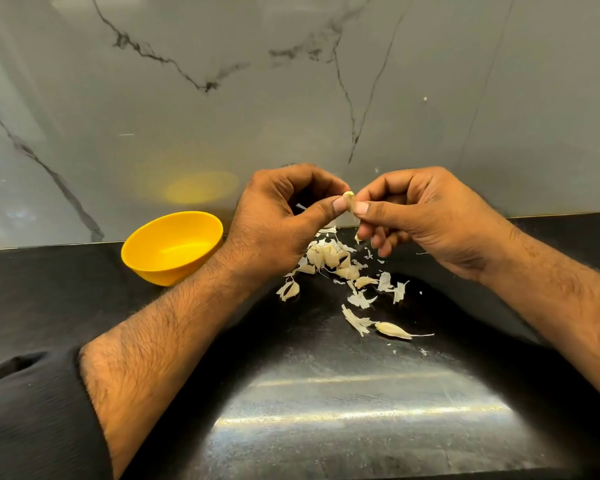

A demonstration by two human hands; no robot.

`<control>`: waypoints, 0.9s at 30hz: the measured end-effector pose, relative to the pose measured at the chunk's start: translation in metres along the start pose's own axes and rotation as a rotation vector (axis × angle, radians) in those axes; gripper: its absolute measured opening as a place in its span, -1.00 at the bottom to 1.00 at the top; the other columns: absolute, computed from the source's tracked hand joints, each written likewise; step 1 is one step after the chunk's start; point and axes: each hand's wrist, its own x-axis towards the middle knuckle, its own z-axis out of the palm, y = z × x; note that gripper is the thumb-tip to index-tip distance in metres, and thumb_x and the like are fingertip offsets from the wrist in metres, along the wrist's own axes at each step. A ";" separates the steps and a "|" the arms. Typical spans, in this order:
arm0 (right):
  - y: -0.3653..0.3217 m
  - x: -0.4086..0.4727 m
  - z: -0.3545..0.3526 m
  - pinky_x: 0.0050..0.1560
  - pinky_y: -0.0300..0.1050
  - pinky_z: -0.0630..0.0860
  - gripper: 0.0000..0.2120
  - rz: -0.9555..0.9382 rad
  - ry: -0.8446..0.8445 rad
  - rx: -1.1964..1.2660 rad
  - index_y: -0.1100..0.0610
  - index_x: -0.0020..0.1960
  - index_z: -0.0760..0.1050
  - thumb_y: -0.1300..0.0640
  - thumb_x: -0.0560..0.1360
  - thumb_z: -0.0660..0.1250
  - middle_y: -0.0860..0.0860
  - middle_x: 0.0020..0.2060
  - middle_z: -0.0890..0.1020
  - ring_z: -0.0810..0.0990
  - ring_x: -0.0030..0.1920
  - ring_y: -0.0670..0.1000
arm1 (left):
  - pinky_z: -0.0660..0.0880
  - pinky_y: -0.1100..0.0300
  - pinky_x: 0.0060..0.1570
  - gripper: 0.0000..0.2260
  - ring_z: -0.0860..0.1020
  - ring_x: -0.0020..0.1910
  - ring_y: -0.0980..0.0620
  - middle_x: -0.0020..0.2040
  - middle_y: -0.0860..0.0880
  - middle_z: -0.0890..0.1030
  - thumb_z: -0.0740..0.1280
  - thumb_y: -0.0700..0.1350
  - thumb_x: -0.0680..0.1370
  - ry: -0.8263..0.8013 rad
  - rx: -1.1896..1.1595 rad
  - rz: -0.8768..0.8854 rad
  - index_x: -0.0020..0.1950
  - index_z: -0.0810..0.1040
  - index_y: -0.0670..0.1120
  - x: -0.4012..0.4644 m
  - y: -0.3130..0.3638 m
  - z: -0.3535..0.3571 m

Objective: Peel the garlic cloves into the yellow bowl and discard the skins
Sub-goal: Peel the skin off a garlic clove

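Two hands are meeting above the black counter (84, 306), both pinching one garlic clove (349, 199) between thumb and forefinger. The left hand (278, 223) is gripping it from the left, the right hand (426, 220) from the right, with the clove's pale tip showing between the two thumbnails. One yellow bowl (172, 247) is sitting on the counter to the left of the left wrist, against the marble wall (291, 81); nothing is showing inside it. Below the hands a heap of garlic (329, 258) is lying among papery skins (390, 285) — perhaps five or six cloves, though cloves and skins are hard to tell apart there. One unpeeled clove (392, 330) is lying alone, nearer the person, just beside a torn skin. One black sleeve (32, 420) is covering the left upper forearm.
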 end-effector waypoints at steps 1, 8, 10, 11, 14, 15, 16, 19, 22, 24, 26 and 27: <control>0.000 0.000 0.000 -0.26 -0.10 0.67 -0.84 -0.025 0.024 -0.051 0.24 0.08 0.68 0.18 0.54 0.48 0.19 -0.20 0.73 0.66 -0.28 0.08 | 0.69 0.07 0.00 -0.90 0.73 -0.06 -0.07 -0.07 -0.07 0.76 0.53 -0.21 0.58 -0.003 -0.012 -0.010 0.08 0.73 -0.15 0.000 0.000 -0.001; -0.005 -0.004 -0.001 -0.22 -0.10 0.69 -0.91 -0.205 0.121 -0.360 0.04 0.03 0.73 0.06 0.54 0.52 -0.02 -0.22 0.75 0.72 -0.26 -0.02 | 0.62 0.26 -0.15 -0.88 0.75 -0.16 -0.04 -0.13 -0.14 0.76 0.53 -0.29 0.55 -0.034 -0.106 -0.082 0.07 0.69 -0.24 0.000 0.004 0.000; -0.005 -0.005 -0.001 -0.19 -0.09 0.70 -0.92 -0.225 0.127 -0.439 -0.02 0.01 0.73 0.01 0.54 0.52 -0.07 -0.24 0.74 0.72 -0.25 -0.04 | 0.63 0.24 -0.13 -0.89 0.75 -0.16 -0.05 -0.13 -0.15 0.76 0.53 -0.29 0.55 -0.047 -0.108 -0.076 0.06 0.69 -0.25 0.000 0.004 0.000; -0.005 -0.005 -0.001 -0.17 -0.11 0.69 -0.93 -0.237 0.129 -0.476 -0.04 0.01 0.73 0.00 0.55 0.51 -0.10 -0.25 0.73 0.71 -0.25 -0.05 | 0.64 0.22 -0.11 -0.89 0.75 -0.15 -0.05 -0.13 -0.14 0.76 0.53 -0.29 0.55 -0.052 -0.106 -0.074 0.06 0.69 -0.25 0.000 0.004 -0.001; -0.006 -0.006 0.001 -0.24 -0.30 0.59 -0.94 -0.270 0.124 -0.567 -0.05 0.01 0.73 0.01 0.58 0.49 -0.19 -0.29 0.70 0.67 -0.28 -0.16 | 0.65 0.20 -0.12 -0.90 0.75 -0.17 -0.03 -0.14 -0.11 0.76 0.53 -0.27 0.56 -0.067 -0.057 -0.063 0.06 0.71 -0.22 -0.001 0.004 0.000; -0.006 -0.006 0.002 -0.28 -0.35 0.55 -0.95 -0.276 0.124 -0.588 -0.04 0.01 0.72 0.03 0.58 0.48 -0.19 -0.31 0.69 0.64 -0.31 -0.19 | 0.66 0.18 -0.16 -0.91 0.76 -0.18 -0.03 -0.15 -0.10 0.76 0.53 -0.25 0.56 -0.072 -0.038 -0.060 0.05 0.71 -0.21 -0.001 0.004 0.000; -0.007 -0.007 0.003 -0.31 -0.38 0.51 -0.95 -0.280 0.127 -0.605 -0.03 0.01 0.72 0.04 0.59 0.47 -0.18 -0.32 0.68 0.62 -0.33 -0.20 | 0.67 0.15 -0.19 -0.92 0.76 -0.19 -0.04 -0.16 -0.09 0.76 0.53 -0.24 0.57 -0.075 -0.021 -0.059 0.05 0.71 -0.19 -0.001 0.004 0.001; -0.007 -0.007 0.006 -0.32 -0.41 0.49 -0.94 -0.293 0.135 -0.656 0.00 0.01 0.72 0.07 0.60 0.46 -0.14 -0.33 0.67 0.61 -0.34 -0.22 | 0.71 0.08 -0.20 -0.92 0.76 -0.20 -0.04 -0.17 -0.08 0.76 0.53 -0.24 0.58 -0.077 0.023 -0.043 0.05 0.71 -0.18 -0.002 0.003 0.002; -0.006 -0.005 0.006 -0.32 -0.43 0.48 -0.94 -0.293 0.140 -0.675 0.02 0.00 0.70 0.09 0.61 0.44 -0.16 -0.34 0.64 0.60 -0.33 -0.24 | 0.71 0.09 -0.17 -0.92 0.76 -0.19 -0.01 -0.17 -0.06 0.76 0.52 -0.24 0.58 -0.077 0.055 -0.034 0.06 0.72 -0.18 -0.002 0.003 0.002; -0.005 -0.005 0.007 -0.31 -0.41 0.48 -0.94 -0.289 0.141 -0.682 0.01 -0.01 0.69 0.09 0.62 0.43 -0.16 -0.35 0.63 0.59 -0.33 -0.23 | 0.71 0.10 -0.16 -0.92 0.76 -0.18 0.00 -0.17 -0.06 0.76 0.51 -0.25 0.59 -0.080 0.060 -0.031 0.07 0.71 -0.19 -0.002 0.003 0.002; -0.005 -0.005 0.009 -0.33 -0.38 0.48 -0.93 -0.284 0.138 -0.661 0.00 -0.04 0.68 0.09 0.61 0.44 -0.15 -0.37 0.62 0.58 -0.35 -0.20 | 0.71 0.11 -0.14 -0.91 0.76 -0.18 -0.01 -0.17 -0.07 0.76 0.51 -0.25 0.59 -0.086 0.063 -0.029 0.08 0.71 -0.19 -0.002 0.003 0.002; -0.004 -0.004 0.009 -0.35 -0.35 0.48 -0.92 -0.276 0.138 -0.636 -0.01 -0.06 0.69 0.09 0.61 0.44 -0.13 -0.38 0.63 0.58 -0.37 -0.17 | 0.71 0.10 -0.13 -0.92 0.76 -0.17 -0.02 -0.16 -0.07 0.76 0.51 -0.26 0.59 -0.088 0.055 -0.030 0.08 0.71 -0.19 -0.002 0.004 0.002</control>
